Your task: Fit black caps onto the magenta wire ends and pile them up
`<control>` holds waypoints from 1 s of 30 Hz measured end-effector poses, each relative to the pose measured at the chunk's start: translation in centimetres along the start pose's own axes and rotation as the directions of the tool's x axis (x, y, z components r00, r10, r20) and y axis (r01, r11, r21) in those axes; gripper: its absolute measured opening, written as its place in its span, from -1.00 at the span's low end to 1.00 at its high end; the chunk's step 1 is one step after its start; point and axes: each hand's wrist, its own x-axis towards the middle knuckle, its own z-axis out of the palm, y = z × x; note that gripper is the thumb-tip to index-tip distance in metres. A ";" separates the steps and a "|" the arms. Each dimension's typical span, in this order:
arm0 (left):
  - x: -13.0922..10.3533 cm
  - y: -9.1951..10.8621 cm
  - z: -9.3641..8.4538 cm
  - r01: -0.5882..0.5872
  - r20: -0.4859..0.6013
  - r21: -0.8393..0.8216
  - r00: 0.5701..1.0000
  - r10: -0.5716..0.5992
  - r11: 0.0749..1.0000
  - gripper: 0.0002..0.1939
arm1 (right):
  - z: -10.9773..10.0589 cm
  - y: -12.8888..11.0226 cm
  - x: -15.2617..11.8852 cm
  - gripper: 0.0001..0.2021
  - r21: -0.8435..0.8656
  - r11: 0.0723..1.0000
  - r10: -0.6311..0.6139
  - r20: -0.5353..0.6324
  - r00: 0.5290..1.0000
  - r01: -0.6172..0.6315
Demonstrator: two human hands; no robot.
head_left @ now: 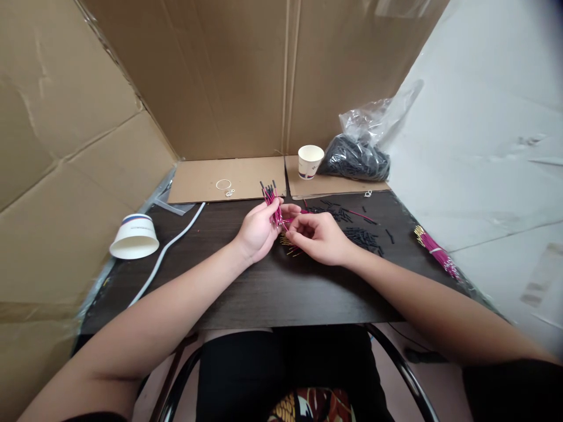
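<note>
My left hand [260, 231] is closed around a bunch of short magenta wires [271, 202] with black sleeves on their upper ends. Close beside it, my right hand [320, 237] has thumb and forefinger pinched together on what looks like a single magenta wire [285, 226]. More wires with gold-coloured tips [294, 252] lie on the table beneath the hands, partly covered by them. Right of and behind my right hand are loose piles of small black sleeves [363, 238]. One sleeved wire [361, 215] lies apart from the bunch.
A tied bundle of magenta wires [437, 253] rests at the table's right edge. Behind stand a paper cup [310, 163] and a plastic bag of black sleeves [356, 158]. Another paper cup [134, 237] lies tipped at left, near a white cable [169, 246]. Cardboard walls [229, 76] enclose the table.
</note>
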 end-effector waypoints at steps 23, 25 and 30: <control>0.5 1.2 -0.9 0.007 0.030 0.037 1.000 -0.008 0.999 -0.83 | -1.0 -0.1 0.1 -0.74 0.059 0.998 -0.030 -0.108 0.994 0.037; 0.3 0.9 -0.9 0.010 0.073 0.053 0.997 -0.014 0.999 -0.86 | -1.1 0.0 0.3 -0.72 0.058 0.998 -0.013 -0.149 0.989 0.022; 0.3 0.4 -1.1 0.009 0.091 0.120 0.996 -0.020 0.993 -0.85 | -1.5 0.1 0.6 -0.77 -0.069 0.998 -0.025 -0.297 0.954 0.005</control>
